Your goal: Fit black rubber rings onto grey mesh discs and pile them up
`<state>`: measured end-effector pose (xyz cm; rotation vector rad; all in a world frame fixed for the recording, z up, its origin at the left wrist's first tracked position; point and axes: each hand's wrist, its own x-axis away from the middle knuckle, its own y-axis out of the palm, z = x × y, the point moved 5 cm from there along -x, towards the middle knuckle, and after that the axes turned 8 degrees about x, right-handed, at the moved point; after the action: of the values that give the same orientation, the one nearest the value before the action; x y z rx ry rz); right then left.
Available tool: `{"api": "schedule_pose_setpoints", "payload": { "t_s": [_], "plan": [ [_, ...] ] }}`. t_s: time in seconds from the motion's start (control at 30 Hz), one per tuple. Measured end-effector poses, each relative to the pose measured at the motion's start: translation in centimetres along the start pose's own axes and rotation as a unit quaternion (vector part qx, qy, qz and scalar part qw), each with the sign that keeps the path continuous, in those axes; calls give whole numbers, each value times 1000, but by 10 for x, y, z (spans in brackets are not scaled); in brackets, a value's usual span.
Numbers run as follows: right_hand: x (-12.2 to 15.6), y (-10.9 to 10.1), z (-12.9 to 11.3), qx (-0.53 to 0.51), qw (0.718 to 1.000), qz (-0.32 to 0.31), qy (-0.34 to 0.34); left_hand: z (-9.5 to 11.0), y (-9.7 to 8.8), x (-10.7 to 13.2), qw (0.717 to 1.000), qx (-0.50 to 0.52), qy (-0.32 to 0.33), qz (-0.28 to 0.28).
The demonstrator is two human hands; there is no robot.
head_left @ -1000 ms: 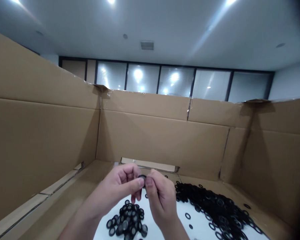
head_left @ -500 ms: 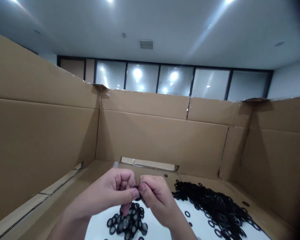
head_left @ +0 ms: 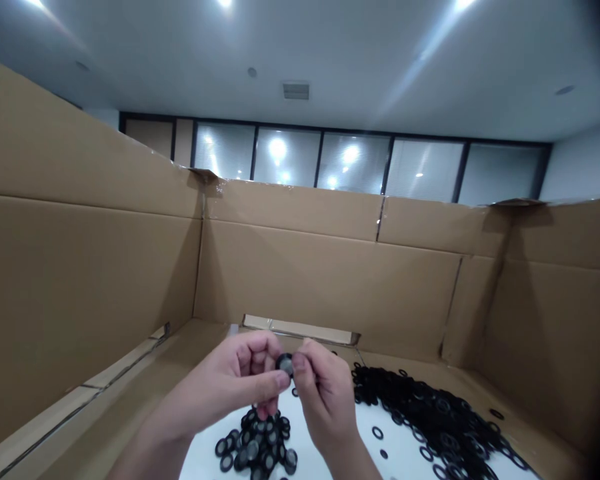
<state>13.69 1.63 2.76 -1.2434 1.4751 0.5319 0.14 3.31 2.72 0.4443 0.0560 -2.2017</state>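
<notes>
Relative to half a second ago, I have shifted the left hand (head_left: 240, 373) and right hand (head_left: 326, 390) toward 2 o'clock. The black-rimmed grey disc (head_left: 285, 365) at their fingertips, previously almost hidden, now presents its grey face. The small black disc (head_left: 383, 454), partly covered then, is exposed at 5 o'clock from view centre.

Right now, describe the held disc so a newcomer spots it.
Inside the box, find the white surface. Above it, left hand and right hand pinch a black-rimmed disc with a grey centre; unlike the pile below, it's off the surface.
</notes>
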Motion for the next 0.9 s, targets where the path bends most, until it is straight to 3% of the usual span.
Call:
{"api": "schedule_pose_setpoints", "payload": {
  "t_s": [0.13, 0.4, 0.67, 0.9],
  "plan": [
    [2, -2, 3, -16, 998, 49, 23, -6, 8, -9, 997, 34, 55, 28],
    [4, -6, -5, 25, 999, 14, -45, -6, 4, -4, 996, 38, 70, 48],
    [0, -9, -8, 41, 998, 20, -49, 4, 3, -3, 990, -36, 96, 93],
    [0, -12, 0, 50, 997, 7, -57, -2, 7, -7, 997, 23, 62, 49]
  ]
}}
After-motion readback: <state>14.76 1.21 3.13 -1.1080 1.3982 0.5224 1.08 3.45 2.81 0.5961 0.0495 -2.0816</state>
